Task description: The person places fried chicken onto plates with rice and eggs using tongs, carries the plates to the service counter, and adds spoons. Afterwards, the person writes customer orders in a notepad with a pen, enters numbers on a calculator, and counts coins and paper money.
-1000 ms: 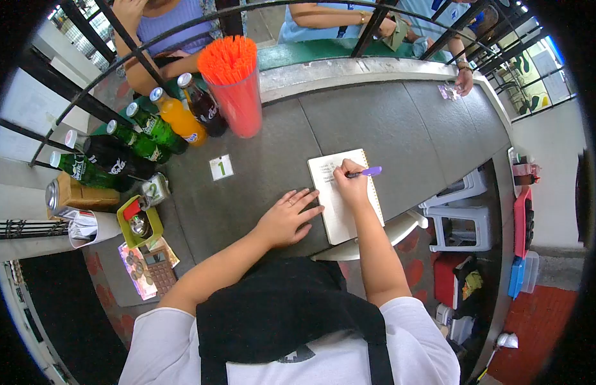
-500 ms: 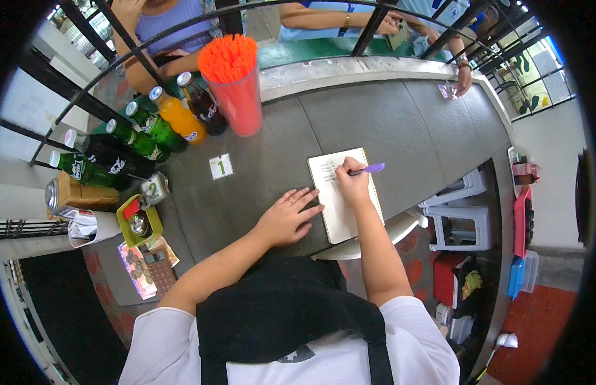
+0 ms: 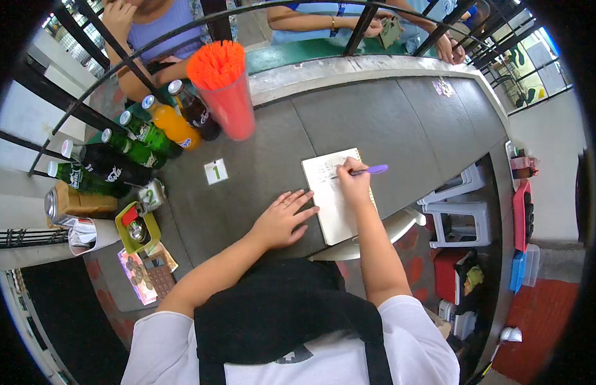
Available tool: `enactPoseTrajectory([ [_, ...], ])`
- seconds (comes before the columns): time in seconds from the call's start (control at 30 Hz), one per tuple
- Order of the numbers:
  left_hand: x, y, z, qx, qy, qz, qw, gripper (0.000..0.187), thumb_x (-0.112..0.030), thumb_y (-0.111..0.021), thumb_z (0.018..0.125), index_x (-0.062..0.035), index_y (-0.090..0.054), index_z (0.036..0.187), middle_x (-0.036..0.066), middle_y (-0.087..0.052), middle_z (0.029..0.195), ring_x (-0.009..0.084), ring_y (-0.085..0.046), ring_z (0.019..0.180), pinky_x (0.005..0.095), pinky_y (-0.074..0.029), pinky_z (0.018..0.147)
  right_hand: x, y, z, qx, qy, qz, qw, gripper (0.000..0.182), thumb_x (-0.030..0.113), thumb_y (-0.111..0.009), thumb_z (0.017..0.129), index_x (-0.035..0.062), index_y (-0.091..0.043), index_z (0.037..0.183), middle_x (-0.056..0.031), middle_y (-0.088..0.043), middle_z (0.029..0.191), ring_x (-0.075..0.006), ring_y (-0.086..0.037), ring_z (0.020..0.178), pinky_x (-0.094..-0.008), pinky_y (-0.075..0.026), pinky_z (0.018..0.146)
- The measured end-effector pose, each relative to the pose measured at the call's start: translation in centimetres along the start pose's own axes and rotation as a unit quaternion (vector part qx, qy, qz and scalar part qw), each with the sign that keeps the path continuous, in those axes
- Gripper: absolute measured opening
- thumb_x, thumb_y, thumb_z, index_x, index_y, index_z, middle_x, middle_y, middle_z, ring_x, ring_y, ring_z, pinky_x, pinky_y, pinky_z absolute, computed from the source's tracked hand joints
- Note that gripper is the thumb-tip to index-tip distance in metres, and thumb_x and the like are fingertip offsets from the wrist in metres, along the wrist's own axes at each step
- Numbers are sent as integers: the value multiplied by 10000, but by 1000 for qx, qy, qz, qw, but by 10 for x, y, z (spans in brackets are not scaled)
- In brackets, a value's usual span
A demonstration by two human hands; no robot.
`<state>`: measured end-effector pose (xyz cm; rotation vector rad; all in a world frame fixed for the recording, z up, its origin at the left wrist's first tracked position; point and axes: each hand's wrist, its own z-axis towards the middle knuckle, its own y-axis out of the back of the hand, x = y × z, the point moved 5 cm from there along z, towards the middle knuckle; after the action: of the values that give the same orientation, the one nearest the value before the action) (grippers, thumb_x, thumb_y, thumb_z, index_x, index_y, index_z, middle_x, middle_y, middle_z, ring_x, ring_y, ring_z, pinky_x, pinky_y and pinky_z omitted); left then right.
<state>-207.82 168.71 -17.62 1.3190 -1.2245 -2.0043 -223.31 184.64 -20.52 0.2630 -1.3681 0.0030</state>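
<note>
An open spiral notebook (image 3: pixel 333 215) lies on the dark grey counter (image 3: pixel 259 173), with handwriting on the upper part of its page. My right hand (image 3: pixel 354 184) grips a purple pen (image 3: pixel 377 169) over the page, just below the written lines. The page under the pen's tip is partly hidden by my fingers. Flat at the notebook's left edge rests my left hand (image 3: pixel 285 219), fingers spread, with a ring on one finger. A white card marked 1 (image 3: pixel 216 172) lies farther left on the counter.
Several soda bottles (image 3: pixel 173 125) and a tumbler of orange straws (image 3: pixel 230 109) line the railing. At left sit a green tray (image 3: pixel 150 240), a calculator (image 3: pixel 160 274) and money. A banknote (image 3: pixel 443 88) lies at the far right. People stand beyond the bars; stools (image 3: pixel 461 221) are below.
My right hand has moved slightly down the page with the pen, and more writing shows. A person's hand across the counter has drawn back from the banknote. The view has shifted a little.
</note>
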Motion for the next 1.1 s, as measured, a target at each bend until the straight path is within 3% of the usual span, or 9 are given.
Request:
enactPoseTrajectory([
  [0.1,-1,0,0,1,0,2,1000,563,-236,-630,791,-205,-494,1336,116,-361,1471,329,-369,1332,506,-301,1082,0,14,-1,-24,-25,-27,999,290,34,-616,733,36,-379,566,27,-379,533,-67,-350,539,-271,-281,503],
  [0.43,-3,5,2,-8,-10,18,1000,530,-221,-624,792,-176,-510,1307,118,-380,1459,318,-389,1322,475,-309,1086,-3,7,2,2,25,-96,995,298,37,-605,733,31,-363,561,-4,-347,503,-80,-330,512,-286,-272,478],
  [1.1,1,3,0,-8,-11,8,1000,544,-238,-632,788,-195,-510,1316,121,-362,1471,334,-388,1318,503,-323,1070,-2,8,-1,-17,22,-71,997,281,33,-606,717,28,-378,552,-3,-364,509,-83,-338,521,-286,-268,485],
])
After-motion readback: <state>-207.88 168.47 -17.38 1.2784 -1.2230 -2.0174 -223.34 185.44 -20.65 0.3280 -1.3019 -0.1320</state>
